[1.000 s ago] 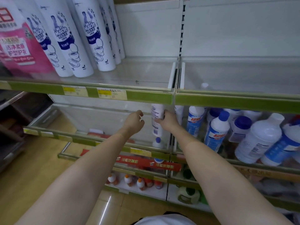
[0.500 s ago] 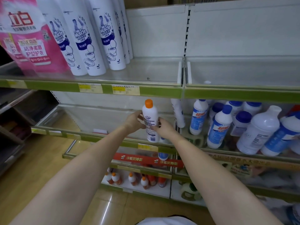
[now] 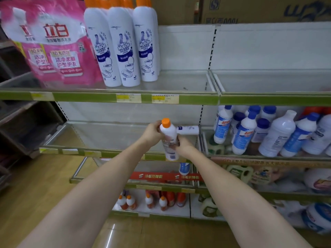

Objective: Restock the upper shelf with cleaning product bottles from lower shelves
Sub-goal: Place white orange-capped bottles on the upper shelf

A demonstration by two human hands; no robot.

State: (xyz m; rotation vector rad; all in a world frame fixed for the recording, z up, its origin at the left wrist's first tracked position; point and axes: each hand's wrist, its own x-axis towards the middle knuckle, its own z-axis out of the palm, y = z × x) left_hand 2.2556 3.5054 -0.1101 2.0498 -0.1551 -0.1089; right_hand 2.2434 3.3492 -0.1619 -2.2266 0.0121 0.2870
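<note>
Both hands held one bottle (image 3: 169, 140) upright in front of the mid shelf (image 3: 107, 153), approx. level w/ its green front rail. The left hand (image 3: 152, 133) gripped the shoulder just below the orange cap (image 3: 165, 122), fingers curled round the far side. The right hand (image 3: 182, 144) gripped the lower body at the label. Probable reason for the two-hand hold: the body was tall, narrow and smooth, so one hand steadied the top while the other took the weight.

The bottle was white plastic, cylindrical, tapering to a rounded shoulder; printed label text was too small to read. A second white bottle (image 3: 188, 130) lay on its side on the mid shelf just behind the hands, base toward the divider.

The upper shelf (image 3: 179, 81) was above the hands. Its left end carried pink pouches (image 3: 53, 51) and a tight row of matching bottles (image 3: 123, 47), orange caps, standing upright w/ labels facing out. Bare shelf sat directly right of that row, the likely slot. Judged step: lift and place, not yet done.

Right bay, mid level: blue-capped bottles (image 3: 243, 135), several tilted against each other. Bottom shelf: small orange-capped bottles (image 3: 148, 201), upright.
</note>
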